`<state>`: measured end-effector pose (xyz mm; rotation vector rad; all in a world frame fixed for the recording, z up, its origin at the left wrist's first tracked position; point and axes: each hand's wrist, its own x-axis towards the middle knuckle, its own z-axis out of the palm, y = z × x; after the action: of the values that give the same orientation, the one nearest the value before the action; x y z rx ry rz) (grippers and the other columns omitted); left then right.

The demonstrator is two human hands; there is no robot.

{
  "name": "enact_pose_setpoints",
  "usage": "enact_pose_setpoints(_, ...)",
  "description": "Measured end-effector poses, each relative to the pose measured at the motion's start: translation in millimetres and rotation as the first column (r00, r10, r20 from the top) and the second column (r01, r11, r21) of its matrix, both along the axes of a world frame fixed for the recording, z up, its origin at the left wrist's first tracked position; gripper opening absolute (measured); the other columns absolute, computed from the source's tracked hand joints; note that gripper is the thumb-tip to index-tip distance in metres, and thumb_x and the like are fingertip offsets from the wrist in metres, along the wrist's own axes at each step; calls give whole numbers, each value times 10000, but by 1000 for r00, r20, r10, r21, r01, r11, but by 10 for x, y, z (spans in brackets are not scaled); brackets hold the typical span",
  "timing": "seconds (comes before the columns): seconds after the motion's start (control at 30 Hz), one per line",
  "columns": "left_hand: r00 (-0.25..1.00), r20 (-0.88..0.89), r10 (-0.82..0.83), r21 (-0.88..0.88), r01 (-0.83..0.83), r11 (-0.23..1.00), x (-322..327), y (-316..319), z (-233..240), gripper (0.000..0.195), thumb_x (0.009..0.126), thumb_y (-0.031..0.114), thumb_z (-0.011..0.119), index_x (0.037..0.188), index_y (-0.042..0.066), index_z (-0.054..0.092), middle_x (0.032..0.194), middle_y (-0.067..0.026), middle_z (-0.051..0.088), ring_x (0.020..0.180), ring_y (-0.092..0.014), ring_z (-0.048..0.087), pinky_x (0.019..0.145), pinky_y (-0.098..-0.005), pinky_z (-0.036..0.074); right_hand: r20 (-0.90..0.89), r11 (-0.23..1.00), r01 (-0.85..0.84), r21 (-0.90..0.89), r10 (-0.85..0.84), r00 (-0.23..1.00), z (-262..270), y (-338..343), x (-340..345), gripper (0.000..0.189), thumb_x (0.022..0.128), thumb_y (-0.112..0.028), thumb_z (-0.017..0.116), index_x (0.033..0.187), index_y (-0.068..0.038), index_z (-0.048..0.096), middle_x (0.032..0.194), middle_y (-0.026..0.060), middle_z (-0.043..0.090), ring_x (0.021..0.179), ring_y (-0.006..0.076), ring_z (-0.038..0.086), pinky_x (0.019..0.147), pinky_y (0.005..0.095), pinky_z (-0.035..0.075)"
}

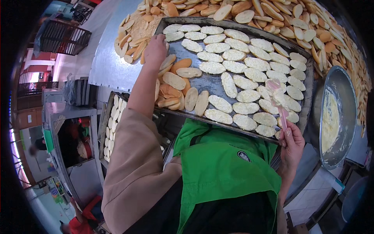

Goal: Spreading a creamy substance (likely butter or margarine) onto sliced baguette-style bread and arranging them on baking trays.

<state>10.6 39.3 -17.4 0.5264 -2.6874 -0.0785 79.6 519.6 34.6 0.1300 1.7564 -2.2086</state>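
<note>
In my right hand [292,137] is the handle of a pink spatula [283,113]; its cream-smeared blade lies over the bread at the tray's right side. My left hand [157,49] is at the left rim of a dark metal baking tray [201,83], fingers curled down near a coated slice; what they grip is hidden. Rows of oval bread slices with pale spread [233,54] cover much of the tray. Plain bread slices [175,80] are heaped in its near left corner. A metal bowl [339,117] to the right holds pale yellow spread [330,120].
Cut bread [271,14] is piled behind and right of the tray on a metal table [109,61]. Crumbs [146,26] lie at the left. Another filled tray [112,122] sits lower left on a rack. A person in red [80,219] is in the far lower left.
</note>
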Motion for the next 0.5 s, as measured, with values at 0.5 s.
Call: enact_pose_setpoints(0.5,885,448,-125,198,38,980,462,297,394,238,772,197,532,975,77,565,954,-120,595,820,-267,580,703,-360,467,0,999,-29,26,29,1000,26,-44,-32,222,851,-70,479,1044,23,538,669,33,519,487,31,350,430,142,257)
